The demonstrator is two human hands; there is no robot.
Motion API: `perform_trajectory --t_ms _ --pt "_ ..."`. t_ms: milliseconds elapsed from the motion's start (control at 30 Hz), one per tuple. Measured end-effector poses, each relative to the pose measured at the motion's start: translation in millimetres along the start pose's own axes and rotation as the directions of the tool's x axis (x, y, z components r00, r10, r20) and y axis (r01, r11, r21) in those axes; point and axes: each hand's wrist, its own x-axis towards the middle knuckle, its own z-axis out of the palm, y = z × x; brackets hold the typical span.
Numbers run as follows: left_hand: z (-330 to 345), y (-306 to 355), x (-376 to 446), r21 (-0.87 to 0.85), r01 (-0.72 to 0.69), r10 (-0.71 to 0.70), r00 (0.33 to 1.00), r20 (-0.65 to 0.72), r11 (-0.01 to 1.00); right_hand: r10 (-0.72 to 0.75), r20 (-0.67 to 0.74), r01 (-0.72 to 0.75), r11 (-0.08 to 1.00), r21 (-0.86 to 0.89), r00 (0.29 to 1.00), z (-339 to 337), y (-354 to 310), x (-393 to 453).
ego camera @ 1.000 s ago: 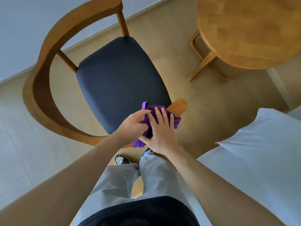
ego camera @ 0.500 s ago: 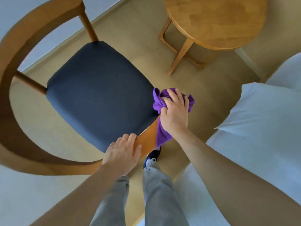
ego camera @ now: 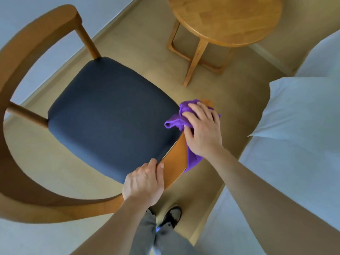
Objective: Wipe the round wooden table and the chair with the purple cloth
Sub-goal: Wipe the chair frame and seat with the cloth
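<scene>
The chair has a dark blue seat [ego camera: 110, 116] and a curved wooden arm [ego camera: 176, 159] that runs round to its right end. My right hand [ego camera: 202, 133] holds the bunched purple cloth [ego camera: 174, 122] and presses it onto the arm near that end; part of the cloth hangs down the arm's outer side. My left hand [ego camera: 143, 183] grips the same wooden arm lower down, at the seat's near corner, with its fingers curled over the edge. The round wooden table [ego camera: 226, 17] stands beyond the chair at the upper right, and neither hand touches it.
A white bed with a pillow [ego camera: 303, 111] fills the right side, close to the chair's arm. My legs and a dark shoe [ego camera: 173, 216] are below the chair arm. A pale wall runs along the upper left behind the chair.
A second ago both hands were on the cloth at the arm's end. My left hand has let go of the cloth and now grips the arm nearer me. My right hand keeps the cloth on the arm.
</scene>
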Motion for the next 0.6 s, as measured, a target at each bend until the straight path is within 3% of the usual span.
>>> perform_trajectory --t_ms 133,233,400,600 --pt "4 -3 -1 -0.003 0.019 -0.019 0.999 -0.035 1.0 0.321 -0.087 -0.305 0.939 0.156 0.943 7 1 38" --pt "6 -2 -2 0.007 0.004 -0.003 0.998 -0.061 1.0 0.421 -0.12 -0.397 0.9 0.179 0.899 14 -13 26" --pt "6 1 -1 -0.004 0.014 -0.015 0.995 -0.098 1.0 0.41 -0.155 -0.381 0.905 0.188 0.899 23 -52 -42" --pt "7 -1 -2 -0.027 0.019 -0.022 0.992 -0.128 0.999 0.178 -0.118 -0.169 0.982 0.082 0.977 15 -36 -41"
